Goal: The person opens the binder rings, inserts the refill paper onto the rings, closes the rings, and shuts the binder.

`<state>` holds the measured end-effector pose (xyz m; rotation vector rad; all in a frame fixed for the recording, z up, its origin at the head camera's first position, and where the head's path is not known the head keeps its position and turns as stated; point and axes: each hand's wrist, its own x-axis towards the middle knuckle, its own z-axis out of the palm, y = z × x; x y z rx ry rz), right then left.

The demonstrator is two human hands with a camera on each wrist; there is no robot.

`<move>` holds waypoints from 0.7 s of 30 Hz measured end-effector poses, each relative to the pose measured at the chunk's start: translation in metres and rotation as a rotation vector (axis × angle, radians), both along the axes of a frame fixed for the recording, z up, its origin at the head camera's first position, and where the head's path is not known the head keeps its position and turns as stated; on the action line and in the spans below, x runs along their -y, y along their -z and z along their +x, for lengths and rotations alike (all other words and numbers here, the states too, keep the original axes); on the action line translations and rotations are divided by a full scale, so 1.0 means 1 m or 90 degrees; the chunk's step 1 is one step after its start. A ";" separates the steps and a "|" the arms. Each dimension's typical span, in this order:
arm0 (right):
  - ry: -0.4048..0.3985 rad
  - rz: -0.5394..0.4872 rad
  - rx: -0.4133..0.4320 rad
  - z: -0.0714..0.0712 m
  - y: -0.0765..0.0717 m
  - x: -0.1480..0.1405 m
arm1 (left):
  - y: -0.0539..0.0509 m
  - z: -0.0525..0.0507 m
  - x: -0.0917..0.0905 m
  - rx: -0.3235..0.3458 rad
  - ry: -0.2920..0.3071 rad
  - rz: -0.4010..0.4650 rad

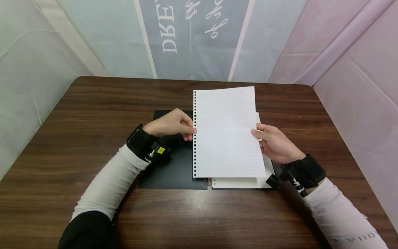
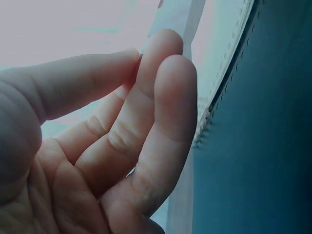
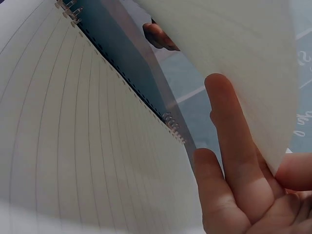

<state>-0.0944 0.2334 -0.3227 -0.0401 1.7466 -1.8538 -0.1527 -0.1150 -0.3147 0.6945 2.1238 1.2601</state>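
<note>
A lined loose-leaf sheet [image 1: 228, 135] with a row of punched holes down its left edge is held up above an open ring binder [image 1: 174, 166]. My left hand [image 1: 174, 123] pinches the holed edge between thumb and fingers. On the opposite edge, my right hand [image 1: 275, 143] grips the sheet with the thumb in front and fingers behind. Under the raised sheet, a stack of lined paper [image 3: 97, 136] lies in the binder's right half. Metal rings [image 3: 173, 124] show at the spine in the right wrist view. The dark cover lies flat on the left.
A brown wooden table [image 1: 109, 103] bears the binder near its middle. Pale curtains [image 1: 102, 34] stand behind the table's far edge and along both sides. Each wrist wears a black strap with a small camera [image 1: 298, 174].
</note>
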 end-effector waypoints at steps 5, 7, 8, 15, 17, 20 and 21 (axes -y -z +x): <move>0.003 -0.045 -0.017 0.002 0.001 -0.010 | 0.001 0.000 -0.010 0.000 0.003 0.000; 0.008 -0.053 -0.017 0.003 0.002 -0.013 | 0.002 0.001 -0.014 0.000 0.001 0.003; 0.010 -0.050 -0.017 0.004 0.002 -0.015 | 0.002 0.001 -0.015 0.000 0.001 0.005; 0.015 -0.023 -0.013 0.010 0.003 -0.025 | 0.005 0.005 -0.026 -0.001 0.006 0.004; 0.016 -0.035 -0.013 0.011 0.004 -0.028 | 0.005 0.005 -0.029 -0.001 0.001 0.006; 0.015 -0.050 -0.014 0.011 0.005 -0.031 | 0.006 0.006 -0.033 0.001 -0.002 0.011; 0.016 -0.054 -0.014 0.011 0.006 -0.032 | 0.006 0.006 -0.034 0.002 -0.002 0.012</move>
